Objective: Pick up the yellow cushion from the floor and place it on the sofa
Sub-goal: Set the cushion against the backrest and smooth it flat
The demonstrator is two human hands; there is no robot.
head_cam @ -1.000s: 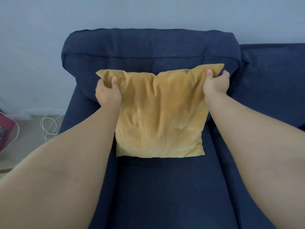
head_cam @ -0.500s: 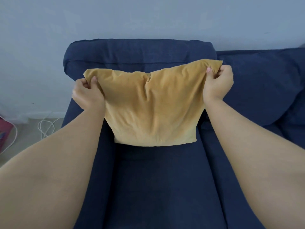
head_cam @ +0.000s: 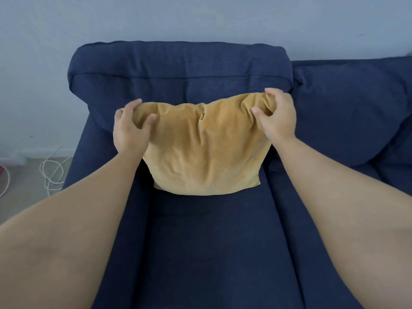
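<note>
The yellow cushion (head_cam: 205, 150) stands upright on the seat of the dark blue sofa (head_cam: 207, 246), with its top edge leaning against the backrest. My left hand (head_cam: 129, 128) curls loosely around the cushion's top left corner, thumb on the front and fingers over the top. My right hand (head_cam: 276, 117) holds the top right corner the same way, bunching the fabric. Both forearms reach in from the bottom corners of the view.
A second blue seat and back cushion (head_cam: 347, 112) adjoin on the right. The sofa's left armrest (head_cam: 73, 175) borders a strip of floor with a coiled white cable (head_cam: 52, 172). A pale wall (head_cam: 200, 16) rises behind the sofa.
The cushion has come down from hanging in the air to resting on the seat against the backrest. Both hands have moved from pinching the corners to lying over the top edge, the left grip looser.
</note>
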